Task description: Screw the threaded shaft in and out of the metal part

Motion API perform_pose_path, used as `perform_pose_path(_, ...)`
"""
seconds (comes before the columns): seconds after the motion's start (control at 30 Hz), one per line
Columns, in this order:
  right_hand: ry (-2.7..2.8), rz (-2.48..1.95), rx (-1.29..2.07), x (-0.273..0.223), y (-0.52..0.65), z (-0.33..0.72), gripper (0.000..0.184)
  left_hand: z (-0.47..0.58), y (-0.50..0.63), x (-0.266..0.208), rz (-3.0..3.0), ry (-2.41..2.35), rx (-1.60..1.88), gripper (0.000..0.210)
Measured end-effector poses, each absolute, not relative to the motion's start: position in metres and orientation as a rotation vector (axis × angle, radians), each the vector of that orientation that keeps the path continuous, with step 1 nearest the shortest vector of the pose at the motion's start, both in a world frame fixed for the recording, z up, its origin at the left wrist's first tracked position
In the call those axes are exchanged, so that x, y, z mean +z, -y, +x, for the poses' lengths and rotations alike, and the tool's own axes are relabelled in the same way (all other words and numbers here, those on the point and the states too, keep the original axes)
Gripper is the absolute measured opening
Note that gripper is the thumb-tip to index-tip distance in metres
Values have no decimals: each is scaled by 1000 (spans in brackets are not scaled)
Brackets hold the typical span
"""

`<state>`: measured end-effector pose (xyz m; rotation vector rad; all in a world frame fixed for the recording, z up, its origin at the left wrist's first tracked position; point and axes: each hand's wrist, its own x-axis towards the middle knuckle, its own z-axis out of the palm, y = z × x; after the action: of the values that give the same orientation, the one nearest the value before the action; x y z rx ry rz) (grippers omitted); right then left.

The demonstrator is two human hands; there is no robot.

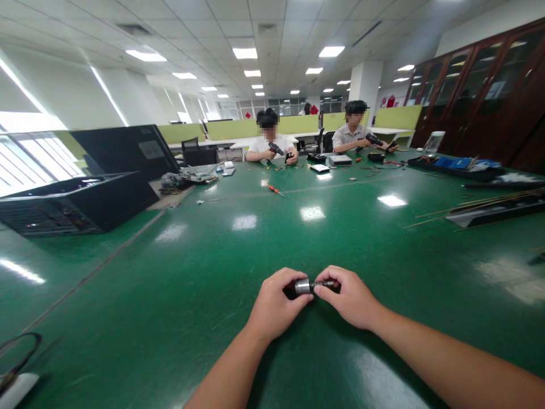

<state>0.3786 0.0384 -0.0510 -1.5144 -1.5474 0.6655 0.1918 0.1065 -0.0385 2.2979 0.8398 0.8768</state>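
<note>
My left hand (276, 304) is closed around a short silver metal cylinder (302, 286) with a dark end. From the cylinder's right side a thin, dark, ridged shaft (322, 284) sticks out. My right hand (349, 298) pinches this shaft between thumb and fingers. Both hands are close together, low over the green table (204, 295), and the part lies roughly level between them. My fingers cover the cylinder's left end and some of the shaft, so I cannot tell whether the two are one piece.
An orange-handled screwdriver (276, 190) lies farther back. An open black computer case (80, 204) stands on the left. Long thin rods (434, 217) and a blue-filled tray (460, 165) are on the right. Across the table, two people (264, 145) hold power drills (276, 149).
</note>
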Motion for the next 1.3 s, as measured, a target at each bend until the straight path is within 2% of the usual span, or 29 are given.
perform_pose_path(1.3, 1632, -1493, 653, -52, -37, 377, 3, 192, -106, -40, 2273, -804, 774, 29)
